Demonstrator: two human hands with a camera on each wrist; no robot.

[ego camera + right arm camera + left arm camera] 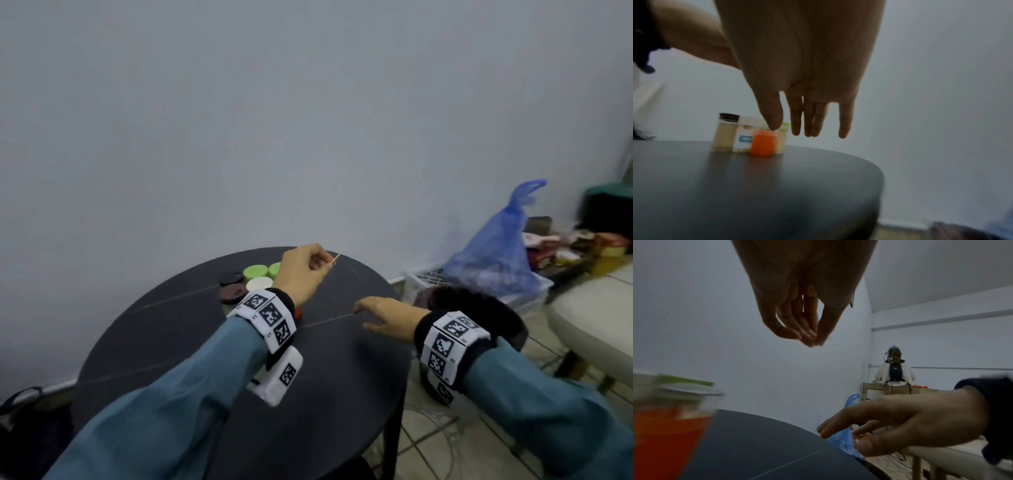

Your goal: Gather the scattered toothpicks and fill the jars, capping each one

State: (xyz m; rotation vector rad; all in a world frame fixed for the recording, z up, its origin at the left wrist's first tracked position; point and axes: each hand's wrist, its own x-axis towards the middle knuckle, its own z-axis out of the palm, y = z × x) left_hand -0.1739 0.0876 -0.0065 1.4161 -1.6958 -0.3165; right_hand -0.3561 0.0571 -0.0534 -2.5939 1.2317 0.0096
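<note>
A single pale wooden toothpick [335, 258] is being pinched at one end, its free tip slanting up over the worktop's far edge. Capped jars are standing upright, clustered by the far left edge: two green-lidded [255, 271], one white-lidded [259, 283], dark-lidded ones [231, 278], and a small orange jar [763, 142] nearest, packed with pale toothpicks.

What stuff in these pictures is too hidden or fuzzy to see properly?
- Orange jar: head view, mostly behind the left hand's wristband.
- Jar label: right wrist view, blurred, unreadable.
- Toothpick: left wrist view, nearly hidden by pinching fingers.
- Right hand: nothing visibly held.
</note>
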